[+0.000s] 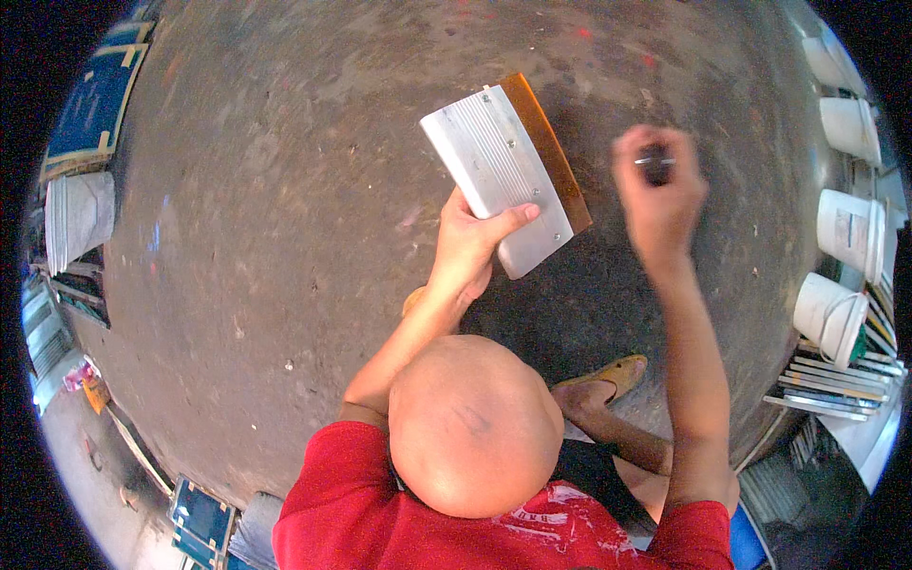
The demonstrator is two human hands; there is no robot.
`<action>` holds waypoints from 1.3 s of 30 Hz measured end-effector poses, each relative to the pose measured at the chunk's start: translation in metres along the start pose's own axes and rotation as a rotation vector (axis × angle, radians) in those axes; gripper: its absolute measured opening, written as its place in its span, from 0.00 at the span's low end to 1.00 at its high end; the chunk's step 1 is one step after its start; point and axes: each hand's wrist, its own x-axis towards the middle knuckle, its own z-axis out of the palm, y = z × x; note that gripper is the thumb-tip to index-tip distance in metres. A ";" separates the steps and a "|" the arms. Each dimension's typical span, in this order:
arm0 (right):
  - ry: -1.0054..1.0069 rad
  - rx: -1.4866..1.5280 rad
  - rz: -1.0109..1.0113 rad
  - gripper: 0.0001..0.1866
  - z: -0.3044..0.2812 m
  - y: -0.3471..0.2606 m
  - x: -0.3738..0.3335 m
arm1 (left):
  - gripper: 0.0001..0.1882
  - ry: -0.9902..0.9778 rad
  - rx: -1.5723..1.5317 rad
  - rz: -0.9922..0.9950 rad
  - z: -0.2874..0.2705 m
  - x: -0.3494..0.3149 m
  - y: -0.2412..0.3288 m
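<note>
My left hand (465,237) is closed round the lower end of a screen-printing squeegee (494,166), its thumb lying on the metal face. The squeegee has a ribbed silver holder with several small screws along it and an amber blade (546,142) on its right edge. It is held tilted above the floor. To the right of the blade, apart from it, my right hand (668,214) is raised with its fingers curled round a small dark object (655,164). That object has a thin shiny line across it; motion blur hides its kind.
Below is a worn grey-brown floor (285,190). White buckets (850,233) line the right side, above stacked frames (831,385). At the left are a blue screen frame (90,104) and pale nested buckets (81,218). My sandalled foot (617,375) rests on the floor.
</note>
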 end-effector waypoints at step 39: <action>-0.501 -0.088 -0.291 0.28 -0.131 0.019 -0.051 | 0.15 0.346 0.041 0.527 0.053 -0.001 -0.004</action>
